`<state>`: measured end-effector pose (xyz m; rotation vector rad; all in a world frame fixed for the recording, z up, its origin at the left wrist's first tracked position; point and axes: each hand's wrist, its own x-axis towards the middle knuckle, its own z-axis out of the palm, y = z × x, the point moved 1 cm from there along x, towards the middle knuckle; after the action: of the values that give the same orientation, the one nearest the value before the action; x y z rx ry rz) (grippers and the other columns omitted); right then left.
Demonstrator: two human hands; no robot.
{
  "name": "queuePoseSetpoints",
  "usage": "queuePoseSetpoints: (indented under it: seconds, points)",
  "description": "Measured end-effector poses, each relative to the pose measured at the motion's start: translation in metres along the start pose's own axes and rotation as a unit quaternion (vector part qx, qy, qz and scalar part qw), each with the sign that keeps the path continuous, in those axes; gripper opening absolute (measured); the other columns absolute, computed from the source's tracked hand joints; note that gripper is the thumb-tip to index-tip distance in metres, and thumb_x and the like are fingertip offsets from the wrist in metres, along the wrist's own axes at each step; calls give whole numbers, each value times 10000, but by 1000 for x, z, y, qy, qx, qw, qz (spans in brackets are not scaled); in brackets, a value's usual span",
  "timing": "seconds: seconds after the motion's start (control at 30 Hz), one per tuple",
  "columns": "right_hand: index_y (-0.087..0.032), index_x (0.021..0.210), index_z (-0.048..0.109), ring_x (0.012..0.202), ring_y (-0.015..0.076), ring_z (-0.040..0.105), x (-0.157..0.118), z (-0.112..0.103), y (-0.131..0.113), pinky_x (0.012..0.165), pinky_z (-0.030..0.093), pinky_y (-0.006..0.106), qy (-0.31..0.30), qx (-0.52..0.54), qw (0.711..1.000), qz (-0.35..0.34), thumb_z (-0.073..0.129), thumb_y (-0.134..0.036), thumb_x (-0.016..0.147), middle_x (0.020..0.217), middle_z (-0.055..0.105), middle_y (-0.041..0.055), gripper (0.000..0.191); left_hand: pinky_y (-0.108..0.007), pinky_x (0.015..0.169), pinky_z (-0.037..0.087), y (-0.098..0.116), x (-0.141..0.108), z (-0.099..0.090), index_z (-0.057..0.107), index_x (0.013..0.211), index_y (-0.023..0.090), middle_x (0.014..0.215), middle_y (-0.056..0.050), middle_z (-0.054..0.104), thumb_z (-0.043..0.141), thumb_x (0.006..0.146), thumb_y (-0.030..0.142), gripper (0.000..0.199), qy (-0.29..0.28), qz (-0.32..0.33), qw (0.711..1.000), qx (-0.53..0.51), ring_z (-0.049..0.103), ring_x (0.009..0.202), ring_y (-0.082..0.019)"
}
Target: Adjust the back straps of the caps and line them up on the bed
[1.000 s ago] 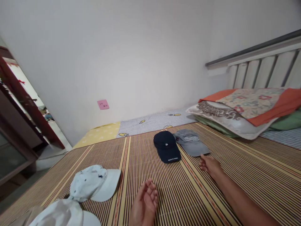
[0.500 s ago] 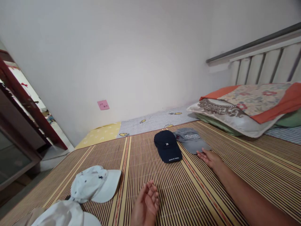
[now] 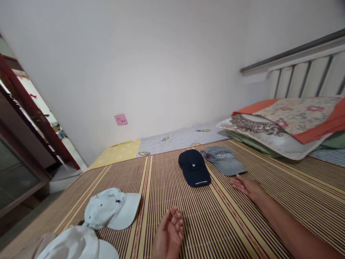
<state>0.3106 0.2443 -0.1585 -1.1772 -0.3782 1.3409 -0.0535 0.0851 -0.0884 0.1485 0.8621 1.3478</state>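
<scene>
From mid-view, the striped mat point(image 3: 161, 194) spreads at six o'clock, the grey baseball cap point(image 3: 225, 163) lies at four, the navy baseball cap point(image 3: 192, 162) at five. The right hand point(image 3: 246, 187), loosely extended, empty, has slipped off the grey brim point(image 3: 234, 168); the left hand point(image 3: 169, 232), half-curled, holds nothing.

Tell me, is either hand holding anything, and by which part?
Nothing appears held. The left hand is empty, and the right hand is beside the gray cap's brim, its fingers not gripping it.
</scene>
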Motion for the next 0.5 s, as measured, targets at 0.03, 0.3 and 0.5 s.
queuePoseSetpoints:
  seconds: [0.03,0.3,0.5]
  points:
    - [-132,988,677,615,214,753,-11,3,5,539,634,263,-14,-16,1000,17,598,-95,979,730,767,134,88,-246,609,544,0,1,0,659,1084,86,796,-76,734,541,1025,237,200,2,2,1000,-1,714,642,-151]
    - [-111,865,673,653,190,767,-60,75,62,563,612,240,-141,-31,985,98,691,-189,958,860,810,197,123,-234,607,549,-2,3,-3,692,1034,74,790,-79,735,602,985,191,155,-5,-1,1000,-16,715,637,-148]
    - [-131,957,662,581,100,651,-35,109,75,512,551,203,-125,7,987,106,649,-271,1016,789,716,8,152,-235,601,548,6,1,-6,704,1009,74,785,-81,737,601,981,174,147,-26,7,999,-33,718,643,-150]
